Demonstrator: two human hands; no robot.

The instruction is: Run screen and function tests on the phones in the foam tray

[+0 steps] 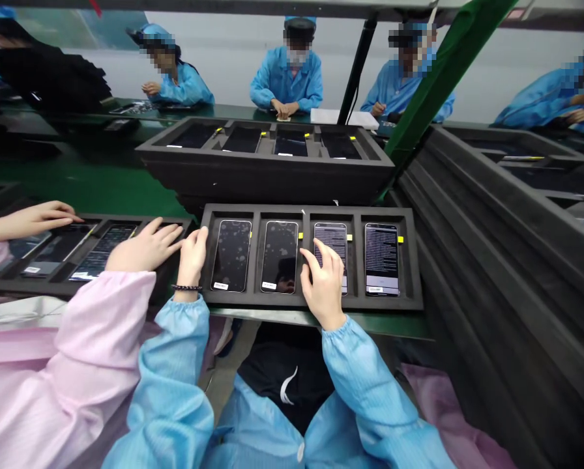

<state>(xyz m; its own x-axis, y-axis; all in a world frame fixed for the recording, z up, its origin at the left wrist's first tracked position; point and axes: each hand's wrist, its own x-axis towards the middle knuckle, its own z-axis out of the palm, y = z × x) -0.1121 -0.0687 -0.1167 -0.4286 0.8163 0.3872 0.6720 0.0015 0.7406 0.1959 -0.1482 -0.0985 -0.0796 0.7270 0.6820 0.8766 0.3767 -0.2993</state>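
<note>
Phone [338,233] is seated in tray [253,301], third slot. Right hand [324,280] is laid open on it; left hand [193,255] flat on rim, 9 o'clock; nothing gripped. Slick, fragile glass, likely: long edges preferred.

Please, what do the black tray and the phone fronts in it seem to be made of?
Tray: probably matte black foam or moulded plastic; it looks dull, with thick rounded walls. Phone fronts: likely glossy glass; the dark ones show reflections and smudges.
</note>
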